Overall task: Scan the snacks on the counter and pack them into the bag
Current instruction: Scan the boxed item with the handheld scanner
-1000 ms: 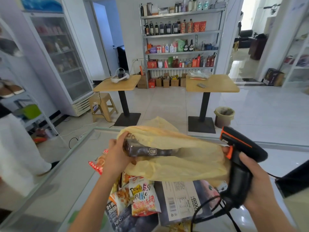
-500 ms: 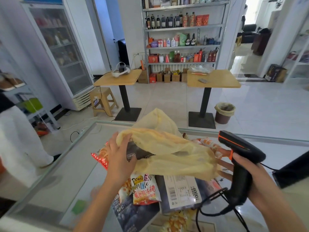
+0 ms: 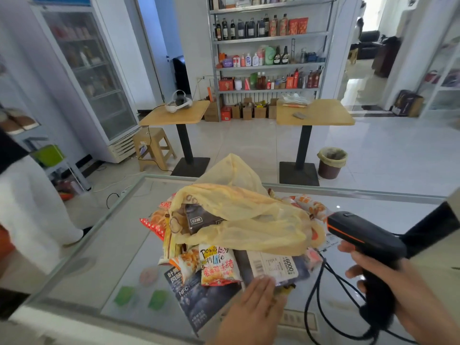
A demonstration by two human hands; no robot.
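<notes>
The yellow bag (image 3: 249,220) lies on its side in the middle of the glass bench (image 3: 99,245). It is thin, soft and crinkly, and you can see through it a little. Its mouth faces left, and a dark packet (image 3: 201,220) sits inside. More snacks lie in a heap under and around the bag. There is a red spotty packet (image 3: 151,225) at the left and an orange and white packet (image 3: 216,265) with big letters in front. Beside that is a white packet (image 3: 271,266) with a barcode, and a dark blue packet (image 3: 196,300) lies at the bottom. They look flat and shiny.

The left hand (image 3: 258,302) is spread flat with straight fingers, touching the near edge of the white packet. The right hand (image 3: 388,285) is wrapped round the handle of a black and orange scanner (image 3: 366,240). A black cable (image 3: 313,307) loops from the scanner over the bench.

Past the bench stand a round bin (image 3: 332,161), a tall shelf (image 3: 268,37) full of bottles, and a fridge (image 3: 94,78) with a glass door.
</notes>
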